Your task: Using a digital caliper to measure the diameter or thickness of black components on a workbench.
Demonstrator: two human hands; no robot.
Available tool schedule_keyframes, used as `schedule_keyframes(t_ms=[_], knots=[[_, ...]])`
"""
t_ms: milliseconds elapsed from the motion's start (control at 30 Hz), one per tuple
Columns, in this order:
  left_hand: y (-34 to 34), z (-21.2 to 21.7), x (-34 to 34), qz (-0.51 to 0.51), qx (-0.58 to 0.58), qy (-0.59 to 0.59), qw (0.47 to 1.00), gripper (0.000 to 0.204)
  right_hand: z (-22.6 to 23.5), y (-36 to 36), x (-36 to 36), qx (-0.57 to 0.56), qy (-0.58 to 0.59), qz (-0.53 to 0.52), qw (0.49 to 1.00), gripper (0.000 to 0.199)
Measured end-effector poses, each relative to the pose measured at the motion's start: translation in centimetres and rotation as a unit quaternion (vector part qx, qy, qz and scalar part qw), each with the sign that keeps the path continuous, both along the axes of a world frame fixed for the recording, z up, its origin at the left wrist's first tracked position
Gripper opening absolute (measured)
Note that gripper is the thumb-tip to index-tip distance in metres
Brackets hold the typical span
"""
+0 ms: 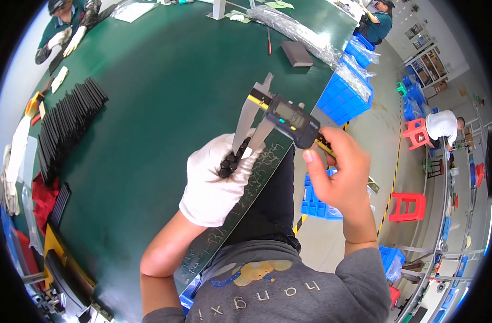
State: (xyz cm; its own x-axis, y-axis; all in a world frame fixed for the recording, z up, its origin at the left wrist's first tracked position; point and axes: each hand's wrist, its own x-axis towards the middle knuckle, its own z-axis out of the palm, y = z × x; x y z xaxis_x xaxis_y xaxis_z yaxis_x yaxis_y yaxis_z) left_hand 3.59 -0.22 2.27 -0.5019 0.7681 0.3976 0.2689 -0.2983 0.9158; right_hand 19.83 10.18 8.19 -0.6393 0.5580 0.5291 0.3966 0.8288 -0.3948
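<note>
The left hand [216, 180], in a white glove, is closed around a few short black rods [229, 163]. The right hand [340, 169], which is bare, grasps the caliper [294, 121] at its end between thumb and fingers. The caliper is tilted above the table [143, 124], and its long jaws reach down to the rods, one on each side; if both touch them, I cannot tell. On the table, to the left, lies a pile [68, 126] of long black rods. Farther away is a dark box [297, 54], near a blue crate [345, 97]
</note>
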Motion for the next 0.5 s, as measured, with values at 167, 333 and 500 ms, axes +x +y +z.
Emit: schedule_keyframes(t_ms=[167,333,500], knots=[[-0.06,-0.23,-0.34,-0.017,-0.055,-0.013,0.998,0.014,0.39,0.31,0.24,0.009,-0.020,0.010,1.000,0.026],[-0.16,-0.19,0.29,0.011,-0.019,-0.076,0.997,0.011,-0.01,-0.14,0.04,-0.004,-0.021,0.009,1.000,0.028],[-0.07,-0.58,0.17,0.019,0.024,0.012,0.999,0.026,0.09,-0.27,-0.12,-0.005,-0.029,-0.004,1.000,0.029]])
